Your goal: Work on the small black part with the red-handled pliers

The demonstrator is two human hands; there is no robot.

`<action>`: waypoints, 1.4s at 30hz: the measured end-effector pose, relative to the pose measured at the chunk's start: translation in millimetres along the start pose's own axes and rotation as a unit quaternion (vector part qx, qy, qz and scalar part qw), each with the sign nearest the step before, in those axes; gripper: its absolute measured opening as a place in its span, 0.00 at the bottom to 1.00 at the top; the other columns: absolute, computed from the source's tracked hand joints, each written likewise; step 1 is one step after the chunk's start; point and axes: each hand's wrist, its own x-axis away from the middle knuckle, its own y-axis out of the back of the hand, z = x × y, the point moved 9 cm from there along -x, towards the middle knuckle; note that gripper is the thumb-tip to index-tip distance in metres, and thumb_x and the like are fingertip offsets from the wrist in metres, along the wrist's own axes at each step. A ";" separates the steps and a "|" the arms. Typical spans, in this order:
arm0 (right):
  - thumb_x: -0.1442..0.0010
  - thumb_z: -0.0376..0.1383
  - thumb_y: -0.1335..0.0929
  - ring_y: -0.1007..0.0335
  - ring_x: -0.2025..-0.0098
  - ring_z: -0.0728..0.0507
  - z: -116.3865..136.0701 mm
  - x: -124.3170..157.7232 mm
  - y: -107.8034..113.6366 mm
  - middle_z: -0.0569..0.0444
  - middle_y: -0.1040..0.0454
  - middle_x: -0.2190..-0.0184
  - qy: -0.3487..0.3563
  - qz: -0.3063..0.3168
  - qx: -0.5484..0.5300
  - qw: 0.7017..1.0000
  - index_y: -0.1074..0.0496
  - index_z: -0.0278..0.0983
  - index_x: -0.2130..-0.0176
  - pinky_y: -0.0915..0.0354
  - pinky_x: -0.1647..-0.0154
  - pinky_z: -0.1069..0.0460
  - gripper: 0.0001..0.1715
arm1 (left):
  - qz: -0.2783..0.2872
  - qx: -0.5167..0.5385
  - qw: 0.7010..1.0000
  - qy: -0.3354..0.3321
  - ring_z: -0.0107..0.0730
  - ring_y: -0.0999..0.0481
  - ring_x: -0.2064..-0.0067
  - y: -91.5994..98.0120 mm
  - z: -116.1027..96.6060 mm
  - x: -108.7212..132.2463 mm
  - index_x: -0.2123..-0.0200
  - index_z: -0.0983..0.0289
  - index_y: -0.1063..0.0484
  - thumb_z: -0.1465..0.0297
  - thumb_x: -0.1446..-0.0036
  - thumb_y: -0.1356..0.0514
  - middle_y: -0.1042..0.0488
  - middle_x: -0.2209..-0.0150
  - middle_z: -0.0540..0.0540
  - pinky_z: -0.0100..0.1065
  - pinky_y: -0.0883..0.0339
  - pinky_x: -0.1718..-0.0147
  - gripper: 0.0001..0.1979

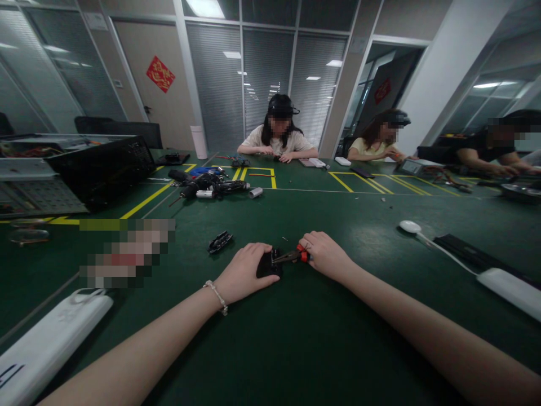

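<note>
My left hand (243, 273) grips a small flat black plastic part (266, 266) against the green table, thumb on the near side and fingers on the far side. From the right, my right hand (323, 256) is closed around the red handles of a pair of pliers (289, 257). The jaws of the pliers reach the right side of the black part; whether they pinch anything there is too small to tell. Left of and beyond my left hand lies a loose black part with an open frame (220, 242). A tiny sliver (284, 239) rests just beyond the pliers.
A black computer case (105, 175) stands at the left. Tools and cables (207, 183) are heaped beyond my hands. White power banks (54, 344) lie at left and right, the right one near a black bar (477, 254). Several people (279, 135) work across the table (270, 349).
</note>
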 end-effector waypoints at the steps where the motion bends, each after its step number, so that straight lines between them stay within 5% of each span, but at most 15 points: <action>1: 0.54 0.29 0.35 0.42 0.65 0.44 -0.1 -0.1 0.3 0.50 0.34 0.66 -0.002 -0.001 0.002 1.000 0.35 0.33 0.63 0.46 0.62 0.51 0.14 | 0.000 0.000 1.000 0.000 0.42 0.37 0.51 0.1 0.0 0.0 0.51 0.60 0.41 0.55 0.53 0.42 0.36 0.52 0.56 0.42 0.42 0.53 0.28; 42: 0.54 0.28 0.35 0.42 0.65 0.44 2.4 -2.3 3.5 0.49 0.34 0.67 -0.005 -0.014 0.030 0.999 0.35 0.32 0.64 0.46 0.64 0.51 0.13 | -0.006 -0.009 1.000 -0.009 0.42 0.37 0.51 -0.2 0.6 -0.7 0.51 0.61 0.42 0.55 0.53 0.42 0.36 0.53 0.55 0.42 0.42 0.54 0.28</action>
